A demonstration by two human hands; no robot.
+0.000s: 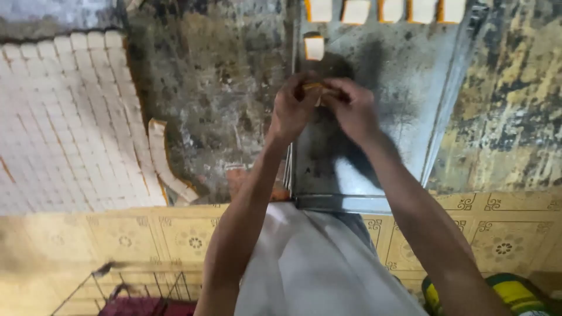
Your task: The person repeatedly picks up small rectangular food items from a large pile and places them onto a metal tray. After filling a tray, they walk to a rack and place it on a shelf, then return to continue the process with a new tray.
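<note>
Dark, stained and pitted worktop (pixel 211 88), mottled black and ochre, spread across the whole upper view. Yellow patterned tiled ledge (pixel 146 234) along its near edge, below the wrists. Broad slab of pale dough scored into a grid of small squares (pixel 64 123) well to the left of the left fingers, with a loose strip of the same cut pieces (pixel 161 158) curling at its right edge. Grey, scuffed metal baking tray (pixel 410 93) lying directly under both hands. White cloth garment (pixel 316 263) low in the centre, between the two forearms.

Left hand (pixel 293 108) and right hand (pixel 354 108) brought together over the tray, fingertips touching. Fingers (pixel 304 88) of both curled in tight and pinched on one small orange-edged pale dough piece (pixel 319 89), mostly hidden between them, just clear of the tray surface or resting on it: cannot tell which.

Row of like cream squares with orange rims (pixel 389 10) along the tray's far edge, well beyond the fingertips. Single square of the same kind (pixel 314 48) near, just past the fingertips. Wire rack (pixel 140 292) at bottom left, far below the left elbow.
</note>
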